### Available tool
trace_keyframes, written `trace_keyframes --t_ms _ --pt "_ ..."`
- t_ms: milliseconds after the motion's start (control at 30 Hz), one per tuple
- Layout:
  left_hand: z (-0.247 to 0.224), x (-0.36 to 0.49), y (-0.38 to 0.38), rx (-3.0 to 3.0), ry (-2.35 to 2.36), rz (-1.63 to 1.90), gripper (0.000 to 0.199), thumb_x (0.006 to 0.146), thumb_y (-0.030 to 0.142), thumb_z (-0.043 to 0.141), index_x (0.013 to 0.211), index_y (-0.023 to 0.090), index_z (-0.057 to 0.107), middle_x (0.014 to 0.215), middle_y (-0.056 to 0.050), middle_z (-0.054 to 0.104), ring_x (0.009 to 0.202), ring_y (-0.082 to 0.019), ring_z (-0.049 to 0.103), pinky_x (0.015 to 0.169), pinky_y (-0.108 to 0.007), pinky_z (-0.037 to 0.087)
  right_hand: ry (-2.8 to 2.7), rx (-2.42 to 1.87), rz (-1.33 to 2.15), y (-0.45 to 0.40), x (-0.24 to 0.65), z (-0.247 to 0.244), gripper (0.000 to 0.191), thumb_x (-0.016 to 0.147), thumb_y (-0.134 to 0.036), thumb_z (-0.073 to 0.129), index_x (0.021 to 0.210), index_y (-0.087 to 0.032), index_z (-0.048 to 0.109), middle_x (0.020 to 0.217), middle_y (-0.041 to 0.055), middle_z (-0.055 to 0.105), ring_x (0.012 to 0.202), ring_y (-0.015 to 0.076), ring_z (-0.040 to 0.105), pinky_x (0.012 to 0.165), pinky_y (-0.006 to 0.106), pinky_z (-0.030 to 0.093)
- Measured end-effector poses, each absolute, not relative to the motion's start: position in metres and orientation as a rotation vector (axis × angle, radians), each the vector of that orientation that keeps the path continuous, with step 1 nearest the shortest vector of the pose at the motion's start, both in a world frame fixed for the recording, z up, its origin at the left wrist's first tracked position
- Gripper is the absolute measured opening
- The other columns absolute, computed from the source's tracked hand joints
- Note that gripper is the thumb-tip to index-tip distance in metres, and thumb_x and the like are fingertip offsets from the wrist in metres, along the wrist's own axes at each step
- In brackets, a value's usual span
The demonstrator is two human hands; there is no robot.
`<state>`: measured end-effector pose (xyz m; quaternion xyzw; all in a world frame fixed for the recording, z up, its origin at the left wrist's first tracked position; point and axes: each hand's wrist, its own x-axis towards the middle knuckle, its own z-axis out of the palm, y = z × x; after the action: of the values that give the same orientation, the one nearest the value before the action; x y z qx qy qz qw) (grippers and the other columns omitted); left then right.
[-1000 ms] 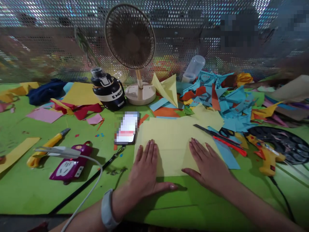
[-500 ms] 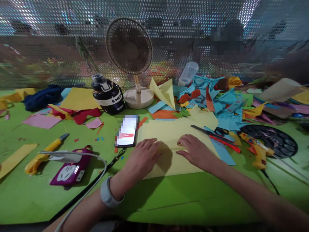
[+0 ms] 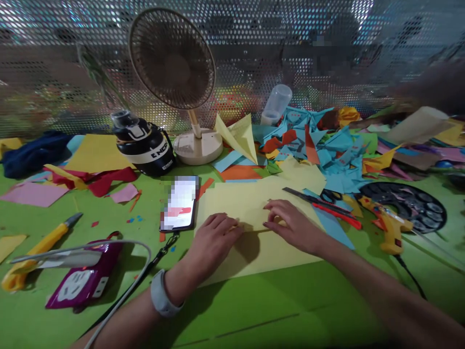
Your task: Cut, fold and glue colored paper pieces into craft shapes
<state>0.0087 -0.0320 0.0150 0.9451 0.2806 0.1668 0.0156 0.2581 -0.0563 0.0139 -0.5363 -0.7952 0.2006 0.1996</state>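
Note:
Pale yellow paper (image 3: 232, 198) lies on the green table in front of me, and a crease or edge runs across it between my hands. My left hand (image 3: 217, 242), with a grey band on the wrist, is at that edge. Its fingers are bent and close together, with the thumb against the paper edge. Over the right part of the paper is my right hand (image 3: 290, 225), fingers curled and thumb and index tips apart. Left of the paper lies a phone (image 3: 179, 203) with a lit screen. A black-and-red cutter (image 3: 323, 203) rests across the paper's right side.
A fan (image 3: 198, 145) and a black bottle (image 3: 147, 150) stand behind. Blue folded paper pieces (image 3: 327, 140) are heaped at the back right. A yellow glue gun (image 3: 394, 232) lies right, beside a black round tray (image 3: 410, 198). A purple power strip (image 3: 85, 276) and yellow knife (image 3: 43, 247) lie left.
The view has shifted, so the fan, bottle and left-side things appear further left. My right thumb and index finger have curled closer together. My left hand stays on the paper.

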Motion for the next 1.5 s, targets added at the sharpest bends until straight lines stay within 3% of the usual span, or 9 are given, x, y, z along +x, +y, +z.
trace_keyframes --t_ms 133,200,500,1100,1167,1233,1333,1433,1500 --pt "0.012 0.009 -0.032 2.88 0.937 0.524 0.02 0.092 0.012 0.05 0.101 0.015 0.067 0.094 -0.008 0.069 0.084 -0.022 0.062 0.074 -0.037 0.054 -2.33 -1.387 0.348 -0.061 0.253 0.014 0.021 0.086 -0.037 0.065 0.095 -0.019 0.06 0.111 0.0111 0.061 0.111 0.0269 0.051 0.099 0.045 0.04" --pt "0.012 0.009 -0.032 2.841 0.931 0.547 0.019 0.092 0.012 0.05 0.098 0.016 0.068 0.092 -0.008 0.068 0.082 -0.021 0.061 0.072 -0.035 0.054 -2.383 -1.361 0.284 -0.062 0.25 0.014 0.014 0.088 -0.031 0.063 0.092 -0.018 0.061 0.101 0.0094 0.063 0.1 0.0246 0.054 0.093 0.042 0.042" --pt "0.015 0.008 -0.032 2.813 0.925 0.524 0.019 0.093 0.013 0.05 0.1 0.015 0.067 0.092 -0.007 0.07 0.084 -0.021 0.063 0.077 -0.037 0.054 -2.421 -1.318 0.095 -0.062 0.244 0.008 0.015 0.094 -0.024 0.054 0.089 -0.016 0.066 0.086 0.0069 0.063 0.083 0.0204 0.051 0.078 0.033 0.04" --pt "0.011 0.015 -0.029 2.518 1.314 0.492 0.017 0.092 0.024 0.053 0.082 0.018 0.065 0.08 -0.004 0.067 0.077 -0.021 0.062 0.074 -0.039 0.047 -2.234 -1.654 0.356 -0.055 0.243 0.006 0.022 0.093 -0.035 0.056 0.08 -0.019 0.063 0.081 0.0041 0.064 0.08 0.0191 0.053 0.072 0.032 0.035" --pt "0.012 0.017 -0.032 2.594 1.323 0.444 0.017 0.092 0.019 0.05 0.094 0.019 0.067 0.087 -0.005 0.07 0.082 -0.022 0.063 0.08 -0.042 0.047 -2.246 -1.667 0.365 -0.053 0.243 0.006 0.024 0.093 -0.037 0.054 0.08 -0.019 0.063 0.081 0.0043 0.064 0.08 0.0195 0.054 0.071 0.033 0.035" --pt "0.008 0.019 -0.036 2.739 1.23 0.393 0.032 0.09 0.008 0.045 0.112 0.02 0.064 0.105 -0.006 0.071 0.096 -0.023 0.064 0.09 -0.045 0.045 -2.253 -1.666 0.377 -0.052 0.243 0.006 0.026 0.094 -0.039 0.053 0.08 -0.019 0.063 0.081 0.0045 0.064 0.08 0.0196 0.054 0.071 0.033 0.035" --pt "-0.003 0.022 -0.046 2.946 0.99 0.303 0.047 0.085 0.003 0.042 0.129 0.012 0.054 0.135 -0.012 0.058 0.123 -0.023 0.054 0.106 -0.042 0.037 -2.246 -1.666 0.386 -0.052 0.243 0.007 0.024 0.093 -0.037 0.054 0.08 -0.019 0.063 0.08 0.0043 0.064 0.08 0.0193 0.054 0.072 0.033 0.035" --pt "-0.013 0.028 -0.056 2.982 1.048 0.206 0.046 0.093 0.017 0.037 0.137 0.002 0.045 0.143 -0.019 0.049 0.133 -0.027 0.044 0.11 -0.044 0.033 -2.243 -1.675 0.388 -0.051 0.242 0.009 0.02 0.092 -0.033 0.056 0.079 -0.019 0.063 0.079 0.0038 0.064 0.079 0.0188 0.055 0.072 0.033 0.036" --pt "-0.015 0.032 -0.063 2.935 1.119 0.194 0.056 0.099 0.038 0.033 0.14 0.0 0.04 0.146 -0.022 0.043 0.137 -0.029 0.038 0.111 -0.045 0.032 -2.243 -1.669 0.387 -0.051 0.242 0.01 0.019 0.092 -0.032 0.056 0.079 -0.02 0.063 0.079 0.0034 0.064 0.079 0.0185 0.055 0.072 0.033 0.036"
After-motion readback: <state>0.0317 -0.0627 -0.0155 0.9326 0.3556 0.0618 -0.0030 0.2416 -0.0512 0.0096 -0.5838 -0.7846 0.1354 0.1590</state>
